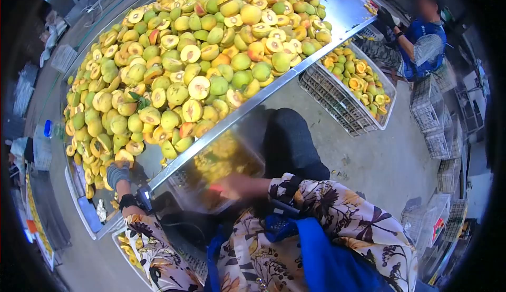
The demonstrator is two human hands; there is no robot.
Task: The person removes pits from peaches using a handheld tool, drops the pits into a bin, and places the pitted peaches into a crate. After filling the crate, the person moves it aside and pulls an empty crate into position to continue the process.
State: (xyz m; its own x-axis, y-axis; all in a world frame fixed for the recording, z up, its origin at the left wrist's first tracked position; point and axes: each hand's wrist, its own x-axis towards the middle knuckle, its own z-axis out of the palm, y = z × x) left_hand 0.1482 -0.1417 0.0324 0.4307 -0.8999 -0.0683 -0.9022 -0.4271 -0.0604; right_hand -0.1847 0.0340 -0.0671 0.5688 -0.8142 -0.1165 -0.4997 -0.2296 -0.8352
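My left hand [118, 175], in a grey glove, is at the near left edge of a big heap of halved peaches [200, 65]. Its fingers are closed round one peach half [124, 157], cut face showing. Motion blurs my right hand [236, 186], bare as far as I can see, over a crate [182, 189] in front of my body. Something small and red [215, 187] shows at its fingers, too smeared to name. Yellow peach pieces [224, 157] fill the crate below the table's metal edge [226, 120]. The heap mixes green-skinned and yellow halves, many with brown centres.
To the right, a full crate of peach halves [345, 99] stands on the floor beside the table. A person in a blue vest [424, 49] sits beyond it, dark-gloved hand at the table. Stacked crates [435, 118] line the right. Another crate [124, 244] is at lower left.
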